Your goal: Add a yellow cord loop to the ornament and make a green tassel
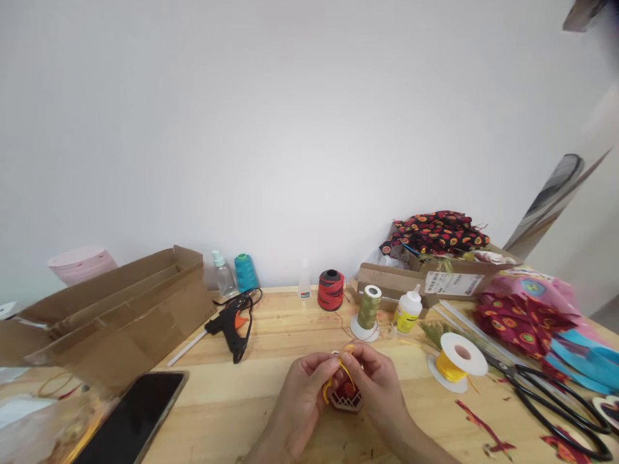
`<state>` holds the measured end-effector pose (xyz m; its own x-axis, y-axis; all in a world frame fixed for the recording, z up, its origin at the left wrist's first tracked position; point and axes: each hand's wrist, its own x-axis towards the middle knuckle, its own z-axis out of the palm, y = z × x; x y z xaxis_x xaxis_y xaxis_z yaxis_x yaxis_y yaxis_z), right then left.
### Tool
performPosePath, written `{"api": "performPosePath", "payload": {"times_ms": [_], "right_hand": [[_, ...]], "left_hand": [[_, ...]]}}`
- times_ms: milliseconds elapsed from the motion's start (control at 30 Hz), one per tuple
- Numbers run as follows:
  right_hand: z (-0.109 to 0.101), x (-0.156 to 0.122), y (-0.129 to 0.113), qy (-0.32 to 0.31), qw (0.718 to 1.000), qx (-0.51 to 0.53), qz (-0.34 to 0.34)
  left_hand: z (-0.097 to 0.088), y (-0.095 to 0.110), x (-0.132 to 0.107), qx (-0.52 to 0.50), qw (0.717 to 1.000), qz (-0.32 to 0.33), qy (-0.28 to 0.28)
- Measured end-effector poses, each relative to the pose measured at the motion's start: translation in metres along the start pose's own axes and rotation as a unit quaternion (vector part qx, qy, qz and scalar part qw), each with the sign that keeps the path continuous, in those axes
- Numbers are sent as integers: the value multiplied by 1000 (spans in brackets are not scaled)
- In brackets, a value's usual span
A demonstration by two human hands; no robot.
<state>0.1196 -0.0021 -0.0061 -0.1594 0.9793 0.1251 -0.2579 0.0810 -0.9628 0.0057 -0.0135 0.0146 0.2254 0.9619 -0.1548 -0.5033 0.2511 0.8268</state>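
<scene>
The small ornament (347, 394), dark red with a pale edge, is between the two hands, low over the bench (213, 399), and it serves here as the landmark. The left hand (308, 386) pinches the yellow cord (325, 391) between thumb and finger, and the right hand (380, 383) pinches the same cord just beside it, at the top edge of the ornament. I think that both grips are so close because the cord is thin and needs fingertips only. Whether the hidden fingers also support the ornament, I cannot tell. To the right of the ornament stands the spool (464, 355) with yellow cord, probably within easy reach for this reason, and farther right lie the scissors (507, 369), their handles toward the person, which suits quick picking up. Behind the ornament, the glue bottle (408, 312) and the green thread (369, 309) stand upright, perhaps to leave working space. The glue gun (232, 327) lies behind it, to the left.
</scene>
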Motion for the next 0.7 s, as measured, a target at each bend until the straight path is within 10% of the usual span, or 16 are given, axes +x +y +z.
{"api": "performPosePath", "payload": {"times_ms": [200, 467, 700], "right_hand": [[-1, 4, -2, -9, 999, 38, 33], [-11, 6, -19, 22, 933, -294, -204], [-7, 5, -20, 38, 913, -338, -224]], "left_hand": [[-2, -1, 0, 73, 996, 27, 49], [-1, 3, 0, 202, 970, 84, 105], [-2, 1, -2, 247, 957, 119, 97]]}}
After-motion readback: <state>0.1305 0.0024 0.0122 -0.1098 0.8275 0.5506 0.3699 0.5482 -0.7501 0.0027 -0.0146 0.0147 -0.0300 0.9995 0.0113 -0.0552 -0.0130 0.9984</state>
